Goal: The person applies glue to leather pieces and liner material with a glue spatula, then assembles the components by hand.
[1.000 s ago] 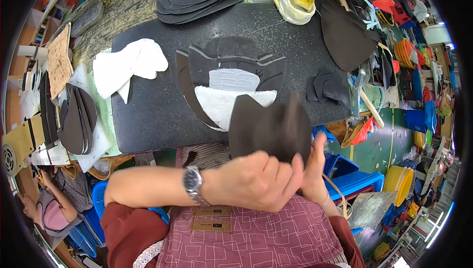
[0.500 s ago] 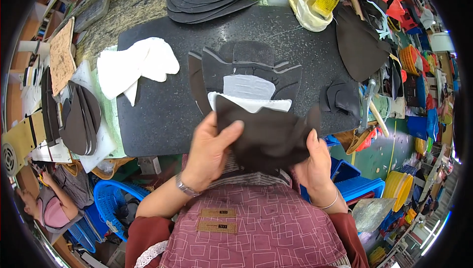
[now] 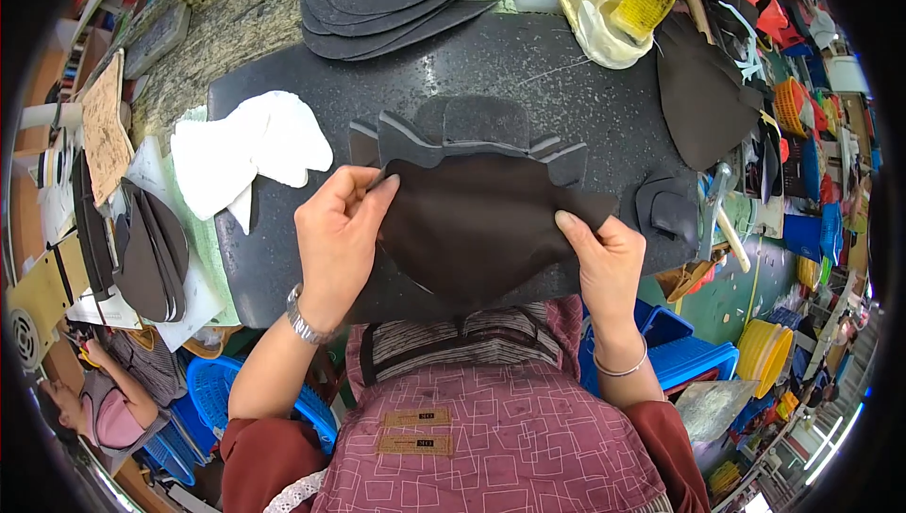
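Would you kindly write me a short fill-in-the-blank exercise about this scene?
Of the bare left hand and bare right hand, ___ hold the flexible dark-brown sheet.
The flat, irregular white cutouts lie to the ___ of that sheet.
A slim silver bangle circles the person's ___ wrist.

Missing words: both; left; right.

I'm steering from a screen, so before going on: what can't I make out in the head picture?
Head view: lower part of the grey layered piece, covered by the brown piece.
Head view: most fingertips of the left hand and right hand, behind the brown piece.
Head view: the brown piece's underside, facing away from the camera.
Head view: far end of the dark stack, cut off by the top edge.
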A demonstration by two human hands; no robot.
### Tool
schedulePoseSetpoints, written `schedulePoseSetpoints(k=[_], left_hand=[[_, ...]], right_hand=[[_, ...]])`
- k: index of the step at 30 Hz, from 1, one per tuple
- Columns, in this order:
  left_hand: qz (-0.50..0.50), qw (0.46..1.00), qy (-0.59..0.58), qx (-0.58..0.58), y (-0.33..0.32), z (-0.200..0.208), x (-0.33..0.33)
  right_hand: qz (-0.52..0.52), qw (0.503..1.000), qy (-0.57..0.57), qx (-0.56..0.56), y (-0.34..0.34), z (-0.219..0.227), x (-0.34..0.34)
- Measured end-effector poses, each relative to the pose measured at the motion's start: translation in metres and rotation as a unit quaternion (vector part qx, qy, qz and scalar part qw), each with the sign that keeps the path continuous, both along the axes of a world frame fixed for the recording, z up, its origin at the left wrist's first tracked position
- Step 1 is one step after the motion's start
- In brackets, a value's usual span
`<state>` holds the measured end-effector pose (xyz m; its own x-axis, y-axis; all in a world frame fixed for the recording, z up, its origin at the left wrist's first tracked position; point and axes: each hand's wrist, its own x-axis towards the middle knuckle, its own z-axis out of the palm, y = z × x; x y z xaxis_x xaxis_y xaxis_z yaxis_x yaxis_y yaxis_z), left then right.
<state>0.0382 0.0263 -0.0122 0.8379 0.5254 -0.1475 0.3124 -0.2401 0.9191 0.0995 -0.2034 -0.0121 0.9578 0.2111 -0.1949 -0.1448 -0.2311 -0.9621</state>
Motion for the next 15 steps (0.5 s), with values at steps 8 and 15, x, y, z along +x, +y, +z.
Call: schedulePoseSetpoints(k=[8, 15], left_hand=[[-0.012, 0.999, 0.038, 0.02, 0.011, -0.014, 0.017], [-0.046, 0.994, 0.075, 0.065, 0.016, -0.01, 0.027]], right_hand=[[-0.02, 0.999, 0.032, -0.009, 0.006, -0.026, 0.017], [-0.055, 0.998, 0.014, -0.01, 0.016, -0.028, 0.02]])
